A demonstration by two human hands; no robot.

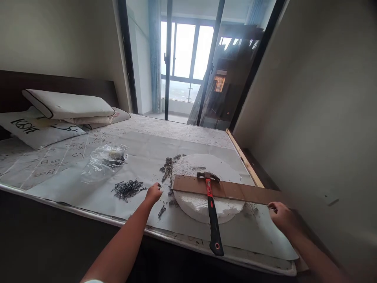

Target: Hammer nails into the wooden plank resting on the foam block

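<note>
My left hand [154,193] is closed, fingertips pinched together, just right of a pile of dark nails [129,189]; what it may hold is too small to make out. A few loose nails [161,212] lie below that hand. My right hand [281,216] has its fingers curled at the near edge of a brown wooden board [235,190], towards its right end; whatever is in them is hidden. The board lies across a round white foam slab [188,207]. A claw hammer [212,212] with a red and black handle rests over the board, head on the wood, handle pointing towards me.
Grey crumbs [167,169] are scattered along the slab's left side. A clear plastic bag [106,159] lies on the grey sheet [147,149] covering the mattress. Pillows [70,104] are at the far left. A wooden strip [244,157] runs along the right edge, beside the wall.
</note>
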